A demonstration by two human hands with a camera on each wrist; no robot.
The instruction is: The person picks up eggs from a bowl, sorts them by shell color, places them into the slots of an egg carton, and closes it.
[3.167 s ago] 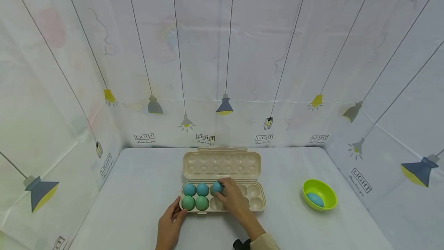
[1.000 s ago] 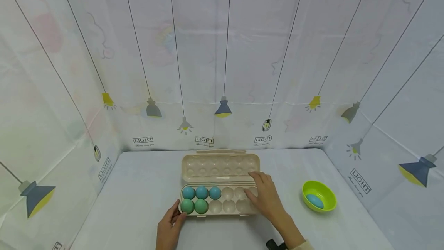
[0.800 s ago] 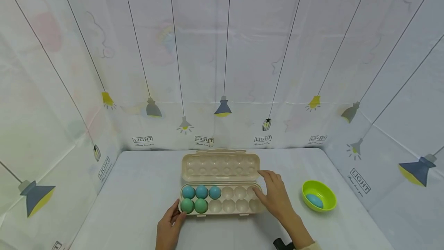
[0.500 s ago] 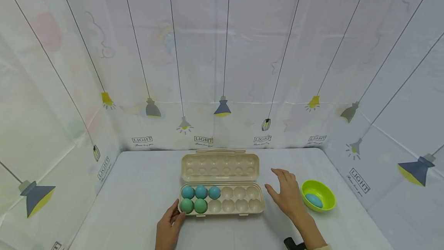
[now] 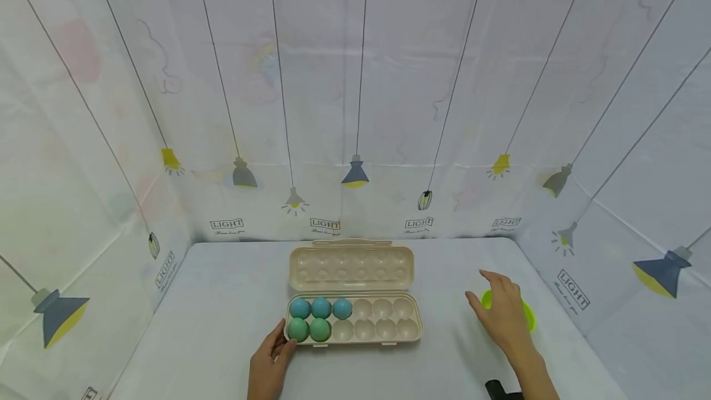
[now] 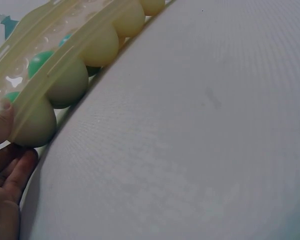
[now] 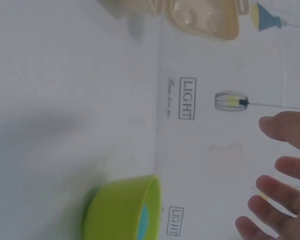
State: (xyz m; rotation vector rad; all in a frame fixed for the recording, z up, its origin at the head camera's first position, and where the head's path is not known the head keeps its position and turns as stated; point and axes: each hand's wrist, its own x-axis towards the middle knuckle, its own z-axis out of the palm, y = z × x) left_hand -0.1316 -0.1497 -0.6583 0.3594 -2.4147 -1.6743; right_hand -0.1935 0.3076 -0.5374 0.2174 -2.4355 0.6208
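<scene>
— Progress on the egg carton (image 5: 374,320), mid-table?
— Judging by the cups, under halfway: five of twelve filled, with three blue eggs (image 5: 321,308) at the left of the back row, two green eggs (image 5: 320,329) in front. Lid (image 5: 352,268) folded open behind.
— And left over?
— Probably one blue egg (image 7: 143,221) at least, just a sliver visible inside the lime-green bowl (image 7: 110,212), well right of the carton. Impossible to tell about further contents.
— Hands?
— Left hand (image 5: 270,360) clamped on the carton's near left corner, thumb at the rim, fingers lower. Right hand (image 5: 502,320) near the bowl, fingers and thumb spread, holding nothing.
— Obstacles?
— None obvious; only that same hand, covering most of the bowl in the head view.
— Around?
— White tabletop (image 5: 222,313), black device (image 5: 498,391) by the right wrist, lamp-printed sheeting (image 5: 400,79) behind.
</scene>
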